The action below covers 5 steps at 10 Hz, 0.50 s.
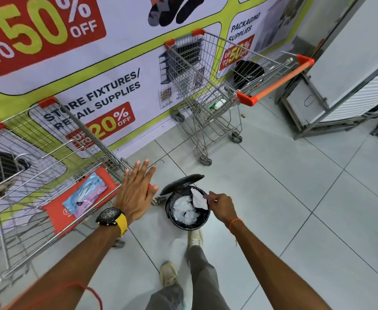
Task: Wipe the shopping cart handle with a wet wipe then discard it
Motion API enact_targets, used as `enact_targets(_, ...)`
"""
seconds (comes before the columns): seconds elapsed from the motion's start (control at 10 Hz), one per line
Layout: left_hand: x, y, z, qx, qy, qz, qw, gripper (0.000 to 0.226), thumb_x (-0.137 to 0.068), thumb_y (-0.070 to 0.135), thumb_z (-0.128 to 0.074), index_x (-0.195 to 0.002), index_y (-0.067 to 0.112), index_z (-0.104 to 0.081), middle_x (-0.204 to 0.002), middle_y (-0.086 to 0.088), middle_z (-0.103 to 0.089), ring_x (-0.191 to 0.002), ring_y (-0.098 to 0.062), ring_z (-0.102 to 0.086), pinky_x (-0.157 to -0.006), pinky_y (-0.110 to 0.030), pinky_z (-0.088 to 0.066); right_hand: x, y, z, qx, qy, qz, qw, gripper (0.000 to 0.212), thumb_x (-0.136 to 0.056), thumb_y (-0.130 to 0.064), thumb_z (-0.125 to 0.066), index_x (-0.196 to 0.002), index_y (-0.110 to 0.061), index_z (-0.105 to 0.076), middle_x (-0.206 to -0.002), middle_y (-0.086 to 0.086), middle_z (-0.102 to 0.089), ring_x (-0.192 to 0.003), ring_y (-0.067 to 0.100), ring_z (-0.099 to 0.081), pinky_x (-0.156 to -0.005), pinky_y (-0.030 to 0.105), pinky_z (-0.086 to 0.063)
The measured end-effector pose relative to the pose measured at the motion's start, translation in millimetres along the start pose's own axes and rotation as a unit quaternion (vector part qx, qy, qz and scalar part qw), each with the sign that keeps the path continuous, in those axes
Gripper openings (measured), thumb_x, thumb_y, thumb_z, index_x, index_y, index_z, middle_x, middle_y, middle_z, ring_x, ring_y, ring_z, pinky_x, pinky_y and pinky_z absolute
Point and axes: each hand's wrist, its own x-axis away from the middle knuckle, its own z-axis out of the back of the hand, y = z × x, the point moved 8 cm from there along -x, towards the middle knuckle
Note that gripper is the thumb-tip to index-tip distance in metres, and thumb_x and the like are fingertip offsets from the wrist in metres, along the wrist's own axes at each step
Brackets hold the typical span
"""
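My right hand (222,206) pinches a crumpled white wet wipe (199,199) over the mouth of a small black pedal bin (186,206). The bin's lid (182,181) stands open, and several white wipes lie inside. One foot (195,238) rests at the bin's base. My left hand (136,191) hovers flat with fingers spread over the right end of the near shopping cart (38,166), covering most of its red handle (155,189). A blue and pink wet wipe packet (87,195) lies on the cart's red child-seat flap.
A second wire cart (208,90) with an orange handle (279,80) stands by the banner wall ahead. A metal-framed cabinet (344,81) sits at the right. Grey tiled floor (295,198) spreads around the bin.
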Motion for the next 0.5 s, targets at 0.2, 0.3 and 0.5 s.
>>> enact_targets(0.2, -0.1, 0.3, -0.9, -0.012, -0.01, 0.001, 1.0, 0.066, -0.097, 0.056, -0.015, -0.154, 0.022, -0.018, -0.165, -0.004, -0.004, -0.152, -0.024, 0.006, -0.122, -0.053, -0.003, 0.3, 0.6, 6.0, 0.015, 0.006, 0.0, 1.0, 0.039, -0.094, 0.001, -0.052, -0.113, -0.019, -0.08, -0.137, 0.009, -0.069, -0.131, 0.03, -0.062, -0.114, 0.037, -0.047)
enact_targets(0.3, 0.6, 0.8, -0.1, -0.017, -0.014, 0.001, 1.0, 0.066, -0.097, 0.056, -0.013, -0.154, 0.022, -0.018, -0.165, -0.003, -0.003, -0.152, -0.024, 0.006, -0.122, -0.053, -0.004, 4.1, -6.5, 10.8, 0.029, 0.009, 0.01, 0.999, 0.039, -0.094, 0.002, -0.051, -0.112, -0.017, -0.08, -0.132, 0.01, -0.073, -0.127, 0.033, -0.064, -0.106, 0.037, -0.048)
enact_targets(0.5, 6.5, 4.7, 5.0, -0.05, -0.02, -0.004, 0.999, 0.069, -0.095, 0.058, -0.004, -0.155, 0.025, -0.01, -0.165, 0.0, 0.002, -0.151, -0.021, 0.005, -0.122, -0.051, -0.002, 9.0, -51.3, 14.5, 0.063, 0.022, 0.1, 0.993, 0.03, -0.098, -0.012, -0.058, -0.123, -0.018, -0.074, -0.151, 0.007, -0.058, -0.135, 0.03, -0.059, -0.113, 0.04, -0.046)
